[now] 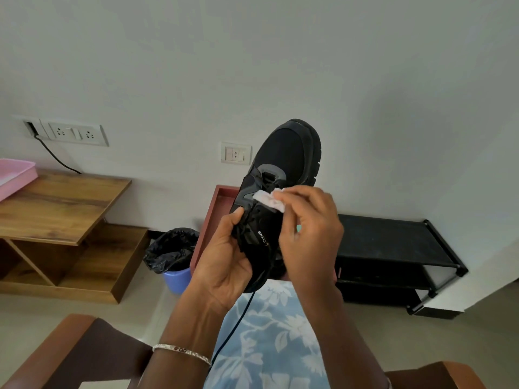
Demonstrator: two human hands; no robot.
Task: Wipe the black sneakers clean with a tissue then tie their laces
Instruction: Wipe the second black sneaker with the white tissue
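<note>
Fingertips (284,196) of the right hand (311,234) pinch a folded white tissue (266,201) against the upper laces of the black sneaker (283,161). It is held up at the centre of the frame, toe toward the top and sole facing right. The left hand (224,256) grips the sneaker's rear, thumb curled at the lace side. White lettering (262,237) on the tongue reads "CLYMB", turned sideways. A loose lace (236,324) hangs over blue floral fabric (280,332). A black shoe rack (393,242) stands at the right.

A head-worn wide-angle camera looks forward and down, facing the wall (196,66).
</note>
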